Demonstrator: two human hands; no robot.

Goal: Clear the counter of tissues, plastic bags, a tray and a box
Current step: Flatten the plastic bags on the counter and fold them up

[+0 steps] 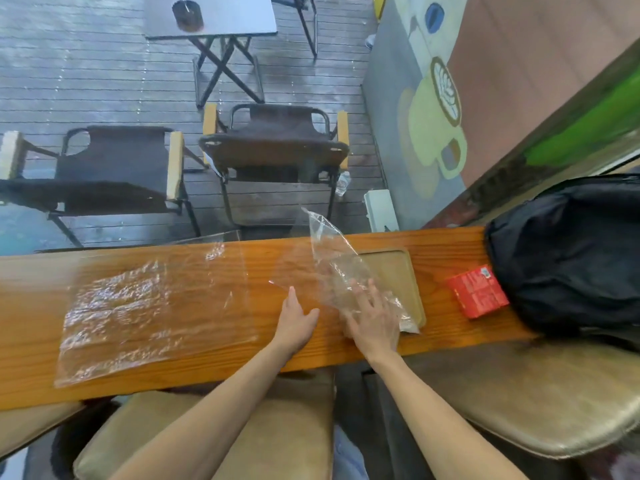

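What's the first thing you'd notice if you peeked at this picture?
Probably the big crinkly clear plastic bag spread flat on the left of the orange wooden counter. Next, the two hands in the middle: the right hand presses a second clear bag onto a wooden tray, with a red box further right.

Both forearms are bare up to the lower frame edge, with no sleeves visible. The left hand (pixel 296 320) and the right hand (pixel 372 315) wear no gloves, rings or watch. The fingernails look short and plain.
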